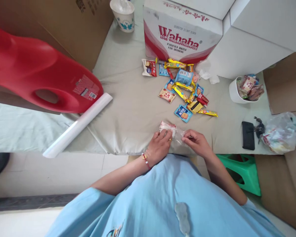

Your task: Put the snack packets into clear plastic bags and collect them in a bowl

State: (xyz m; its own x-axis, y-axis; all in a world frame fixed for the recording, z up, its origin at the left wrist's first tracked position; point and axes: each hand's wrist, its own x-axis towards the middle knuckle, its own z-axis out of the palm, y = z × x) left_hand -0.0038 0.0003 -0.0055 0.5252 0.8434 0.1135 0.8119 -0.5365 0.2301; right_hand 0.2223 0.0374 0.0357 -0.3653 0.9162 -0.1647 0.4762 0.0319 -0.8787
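At the near edge of the table, my left hand (160, 144) lies over a small red-and-white snack packet (167, 126), its fingers pressed down on it and covering the lower part. Clear plastic (179, 135) stretches out from the packet's right side; whether it wraps the packet or is a separate bag I cannot tell. My right hand (196, 142) pinches the right end of this plastic between thumb and fingers. Just beyond both hands is a loose pile of wrapped snacks, with a blue snack packet (183, 113) and a yellow stick packet (207, 113) nearest.
A Wahaba-printed carton (182, 36) stands behind the pile. To the left are a red jug (64, 82), a white plastic roll (77, 126) and a paper cup (124, 18). On the right sit a white tub of wrapped snacks (234, 93), a black phone (248, 135) and a plastic bag (281, 131).
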